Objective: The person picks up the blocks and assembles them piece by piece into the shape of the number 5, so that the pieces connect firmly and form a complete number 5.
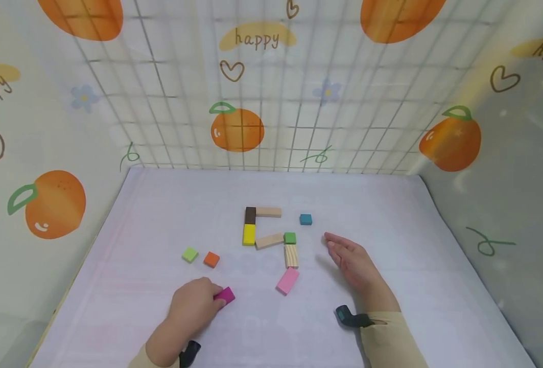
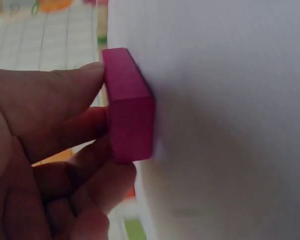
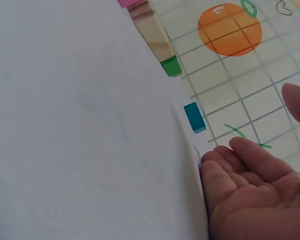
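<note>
The white table took up most of the room's floor of view, walled in by a grid panel printed with oranges. Taking the yellow block as the marker, a small run of blocks was already laid flat and touching: a brown block sat directly beyond it, a plain wooden bar ran off to the right of that, a second wooden bar lay just right of the yellow one, a green cube closed its far end, and a ribbed wooden block came toward the person from the cube. To my eye the row was partly built, six pieces placed, five still loose.

The loose ones: a pink block right of and nearer than the yellow, just off the ribbed block's end; a teal cube well to the right; an orange cube and a lime cube to the left; and the magenta block nearer and slightly left, on the table.

The left hand pinched that magenta block between thumb and fingers. The right hand lay right of the yellow block, fingers loose and spread, holding nothing.

By count: three plain wood pieces, four cubes, four coloured oblongs, eleven in all.
</note>
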